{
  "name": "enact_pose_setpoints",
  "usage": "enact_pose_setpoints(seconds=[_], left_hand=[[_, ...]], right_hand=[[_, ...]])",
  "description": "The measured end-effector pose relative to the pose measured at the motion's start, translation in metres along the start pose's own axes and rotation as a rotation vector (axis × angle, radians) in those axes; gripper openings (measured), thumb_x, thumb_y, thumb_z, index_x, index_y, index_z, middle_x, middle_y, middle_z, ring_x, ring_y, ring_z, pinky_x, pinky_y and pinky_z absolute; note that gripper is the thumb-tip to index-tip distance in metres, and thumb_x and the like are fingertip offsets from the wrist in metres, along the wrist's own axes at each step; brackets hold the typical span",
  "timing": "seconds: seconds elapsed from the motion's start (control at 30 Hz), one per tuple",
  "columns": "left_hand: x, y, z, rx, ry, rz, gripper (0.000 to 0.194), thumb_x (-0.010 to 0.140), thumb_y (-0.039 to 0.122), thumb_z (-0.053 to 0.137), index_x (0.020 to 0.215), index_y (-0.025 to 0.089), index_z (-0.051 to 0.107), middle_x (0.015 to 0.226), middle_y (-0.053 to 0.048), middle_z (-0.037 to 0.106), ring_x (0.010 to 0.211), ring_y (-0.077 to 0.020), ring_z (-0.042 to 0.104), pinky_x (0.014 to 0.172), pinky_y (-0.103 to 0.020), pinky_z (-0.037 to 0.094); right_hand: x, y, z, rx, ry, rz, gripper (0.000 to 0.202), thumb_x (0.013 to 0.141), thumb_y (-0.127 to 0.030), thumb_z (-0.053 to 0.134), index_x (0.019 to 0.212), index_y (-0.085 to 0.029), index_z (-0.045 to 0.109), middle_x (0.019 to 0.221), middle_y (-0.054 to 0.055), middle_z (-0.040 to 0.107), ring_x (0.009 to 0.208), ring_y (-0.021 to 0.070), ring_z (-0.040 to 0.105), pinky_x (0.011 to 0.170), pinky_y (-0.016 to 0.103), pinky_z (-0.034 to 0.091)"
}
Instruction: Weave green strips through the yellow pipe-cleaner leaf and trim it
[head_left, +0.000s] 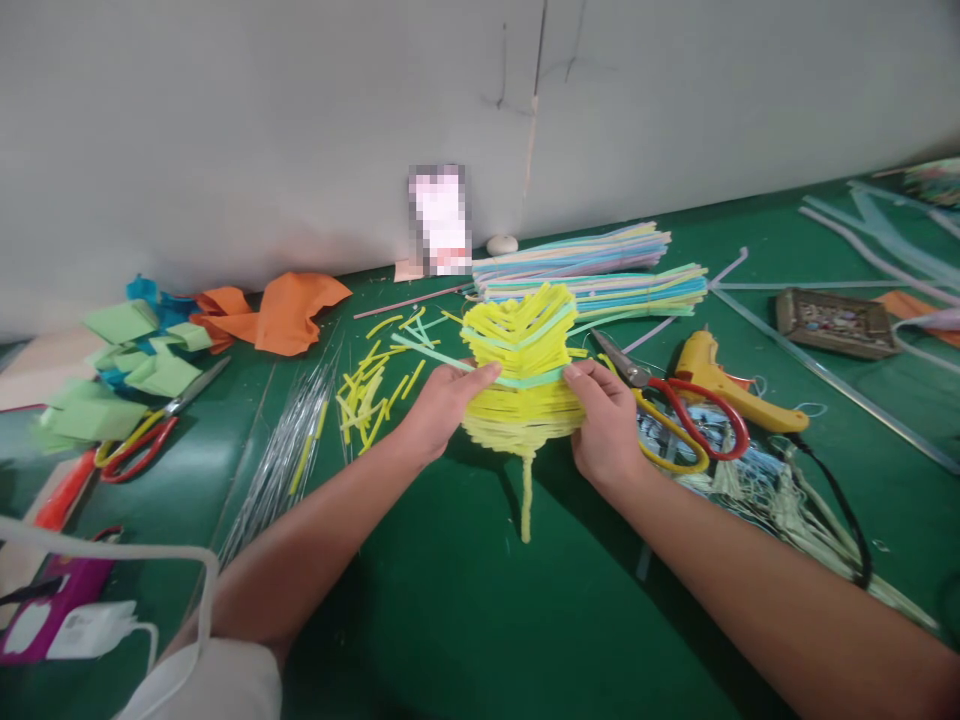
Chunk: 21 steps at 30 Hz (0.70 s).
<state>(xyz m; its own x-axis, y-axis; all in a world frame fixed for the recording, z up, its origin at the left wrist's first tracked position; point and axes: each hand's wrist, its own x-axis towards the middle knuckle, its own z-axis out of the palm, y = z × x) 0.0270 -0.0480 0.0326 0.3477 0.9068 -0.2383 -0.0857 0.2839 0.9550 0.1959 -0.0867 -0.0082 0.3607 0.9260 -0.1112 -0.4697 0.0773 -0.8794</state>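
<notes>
A yellow leaf made of pipe cleaners [517, 412] is held up above the table between my two hands, its short stem pointing down toward me. My left hand [444, 402] pinches its left edge, and my right hand [606, 418] pinches the right edge. Across the leaf runs a mint-green pipe cleaner [529, 380], with both thumbs at it. Its left end sticks out past my left hand. A second mint-green strip crosses higher up. The fingers behind the leaf are hidden. Cut yellow pieces [367, 400] lie to the left of the leaf.
Behind the leaf lie pastel pipe-cleaner bundles [637, 290]. Scissors [675, 405] and a yellow glue gun [727, 390] sit at the right, near tassels [787, 500]. Thin wires [281, 460], more scissors [154, 440] and folded cloth [289, 312] are at the left. A phone [441, 220] leans on the wall.
</notes>
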Motion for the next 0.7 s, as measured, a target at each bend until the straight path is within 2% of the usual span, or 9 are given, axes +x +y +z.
enact_pose_setpoints(seconds=[0.1,0.2,0.27,0.37,0.53,0.63,0.7], left_hand=[[0.0013,-0.0016,-0.0007,-0.046,0.057,0.006,0.035,0.075,0.046,0.075,0.090,0.014,0.075,0.090,-0.009,0.076,0.091,-0.0277,0.071,0.088,-0.041,0.055],[0.0014,-0.0011,0.0007,-0.068,0.093,0.001,0.036,0.074,0.046,0.075,0.089,0.013,0.075,0.086,-0.009,0.076,0.084,-0.0267,0.072,0.082,-0.040,0.056],[0.0016,-0.0005,0.0013,-0.079,0.096,0.007,0.036,0.074,0.045,0.075,0.088,0.013,0.075,0.086,-0.009,0.075,0.083,-0.0263,0.072,0.080,-0.039,0.056],[0.0028,-0.0010,0.0003,-0.095,0.078,0.045,0.032,0.075,0.043,0.073,0.088,0.014,0.073,0.087,-0.008,0.074,0.083,-0.0243,0.070,0.080,-0.036,0.055],[0.0051,-0.0034,-0.0033,0.013,0.169,0.162,0.026,0.077,0.041,0.071,0.082,0.016,0.069,0.080,-0.003,0.070,0.078,-0.0171,0.065,0.078,-0.030,0.050],[0.0053,-0.0020,-0.0026,0.065,0.193,0.152,0.023,0.072,0.036,0.075,0.082,0.016,0.068,0.077,-0.001,0.067,0.073,-0.0145,0.062,0.074,-0.028,0.049],[0.0054,-0.0009,-0.0015,-0.011,0.198,0.126,0.023,0.070,0.033,0.077,0.082,0.016,0.067,0.075,0.000,0.067,0.072,-0.0142,0.062,0.074,-0.028,0.049]], right_hand=[[-0.0021,-0.0023,0.0020,-0.003,-0.055,0.066,0.019,0.070,-0.038,0.078,0.077,-0.024,0.068,0.073,-0.002,0.069,0.068,0.0160,0.063,0.066,0.030,0.051],[-0.0048,-0.0039,0.0046,-0.017,-0.176,0.207,0.029,0.067,-0.037,0.081,0.090,-0.021,0.072,0.085,0.003,0.075,0.076,0.0217,0.069,0.072,0.035,0.054],[-0.0058,-0.0042,0.0058,-0.022,-0.210,0.247,0.034,0.066,-0.037,0.081,0.094,-0.020,0.073,0.089,0.005,0.076,0.079,0.0238,0.071,0.076,0.038,0.055],[-0.0055,-0.0041,0.0061,-0.006,-0.180,0.217,0.036,0.068,-0.038,0.080,0.098,-0.020,0.073,0.094,0.005,0.077,0.082,0.0245,0.072,0.080,0.040,0.056],[-0.0045,-0.0049,0.0065,0.030,-0.103,0.165,0.034,0.070,-0.039,0.078,0.099,-0.021,0.073,0.098,0.006,0.077,0.089,0.0266,0.072,0.082,0.042,0.057],[-0.0040,-0.0058,0.0068,0.020,-0.077,0.136,0.034,0.070,-0.040,0.077,0.098,-0.022,0.072,0.100,0.005,0.076,0.099,0.0278,0.070,0.087,0.043,0.055],[-0.0029,-0.0067,0.0064,0.014,-0.084,0.093,0.037,0.076,-0.051,0.067,0.099,-0.022,0.071,0.103,0.006,0.075,0.105,0.0288,0.067,0.089,0.044,0.054]])
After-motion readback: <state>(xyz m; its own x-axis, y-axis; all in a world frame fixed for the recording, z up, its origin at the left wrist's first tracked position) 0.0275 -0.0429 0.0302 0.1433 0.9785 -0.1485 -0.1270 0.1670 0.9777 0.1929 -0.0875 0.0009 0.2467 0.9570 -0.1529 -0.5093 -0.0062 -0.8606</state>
